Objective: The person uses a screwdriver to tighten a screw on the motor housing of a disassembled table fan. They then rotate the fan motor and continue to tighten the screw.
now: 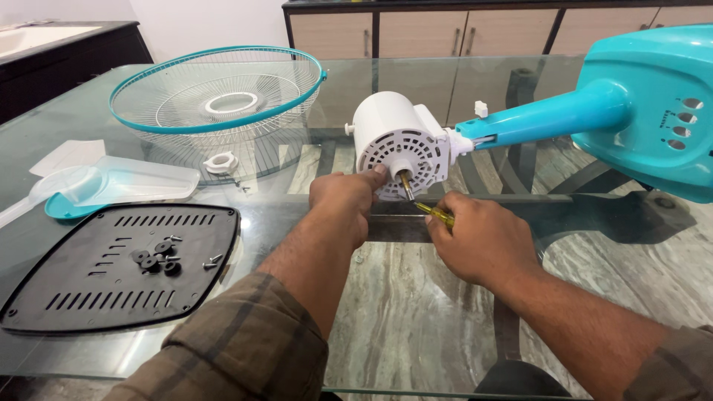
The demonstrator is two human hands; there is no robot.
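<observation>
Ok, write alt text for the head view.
Two hands work at a white fan motor on a glass table: the left hand steadies it, the right hand holds a yellow screwdriver. A wire fan guard lies behind.

This looks like a room in a home, likely a dining area; the work surface is a glass-topped table (445, 312) with a dark curved frame under it, standing on a polished marble-patterned floor (416, 297) seen through the glass; along the far wall runs a low sideboard (416, 33) with beige doors, slim handles and a dark top; at the far left stands a dark cabinet (67, 52) with a pale top; the walls are plain white; the household pedestal fan (646, 104) lying in pieces on the table suits a domestic setting rather than a workshop.
</observation>
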